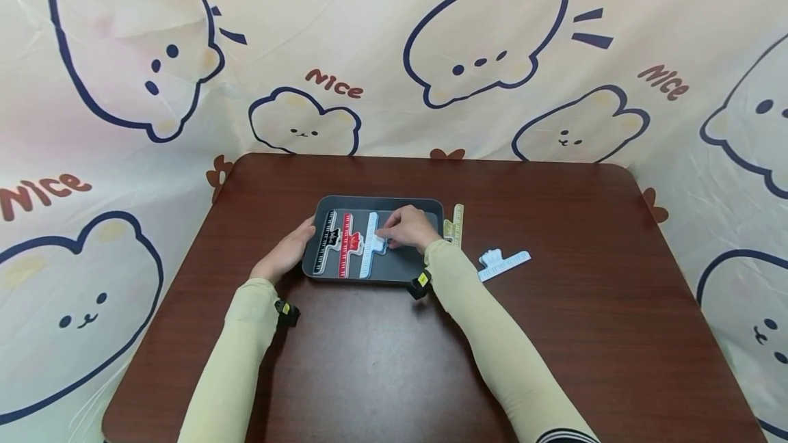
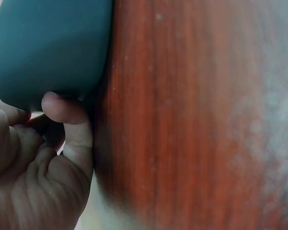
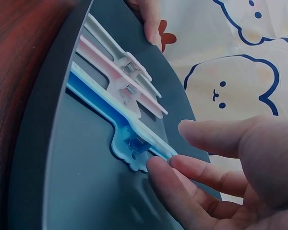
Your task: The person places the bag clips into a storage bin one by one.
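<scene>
A dark grey tray lies on the table, its left end held by my left hand, whose curled fingers press its outer wall in the left wrist view. Inside stand three ruler-shaped clips side by side: black, red and light blue. My right hand is over the tray at the blue clip. In the right wrist view, fingertips touch the blue clip near its handle and end, while the thumb is apart from it.
A yellow ruler clip lies against the tray's right side. Farther right, another light blue clip lies aslant on the brown table. A patterned cloth hangs behind the table and at its sides.
</scene>
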`<state>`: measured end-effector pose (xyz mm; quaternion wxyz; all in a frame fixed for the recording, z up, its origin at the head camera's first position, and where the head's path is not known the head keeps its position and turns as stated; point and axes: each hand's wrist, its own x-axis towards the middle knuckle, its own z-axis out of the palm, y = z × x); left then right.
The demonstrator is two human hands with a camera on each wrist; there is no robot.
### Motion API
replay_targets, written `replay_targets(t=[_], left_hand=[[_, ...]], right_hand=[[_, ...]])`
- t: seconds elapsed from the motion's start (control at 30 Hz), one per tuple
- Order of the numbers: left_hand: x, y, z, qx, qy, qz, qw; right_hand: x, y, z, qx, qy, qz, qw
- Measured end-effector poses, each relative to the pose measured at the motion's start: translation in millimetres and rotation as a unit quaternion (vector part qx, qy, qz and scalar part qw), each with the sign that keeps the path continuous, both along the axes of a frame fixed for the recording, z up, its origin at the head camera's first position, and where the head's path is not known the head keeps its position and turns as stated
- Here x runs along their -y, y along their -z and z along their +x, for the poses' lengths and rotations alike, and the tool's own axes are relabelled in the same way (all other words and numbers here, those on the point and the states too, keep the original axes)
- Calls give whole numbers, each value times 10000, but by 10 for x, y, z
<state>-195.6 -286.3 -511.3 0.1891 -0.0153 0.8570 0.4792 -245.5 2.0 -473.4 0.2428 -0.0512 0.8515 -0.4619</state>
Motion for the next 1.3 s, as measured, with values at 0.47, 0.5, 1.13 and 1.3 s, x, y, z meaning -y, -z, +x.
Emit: replay_targets(t=[0.47, 0.5, 1.13, 1.3], left_hand=[[-14, -18, 23, 10, 30, 47, 10000], [-13, -18, 25, 5, 39, 60, 10000], [-5, -13, -2, 89, 75, 70, 9999], [3, 0, 18, 142, 59, 63, 9999]], right_hand=[[-303, -216, -27, -446, -36, -57, 9990], [-344, -232, -35, -483, -19, -49, 9988], [-1495, -274, -109, -1063, -112, 846, 9907], [-1553, -160, -124, -1277, -698, 963, 9847]])
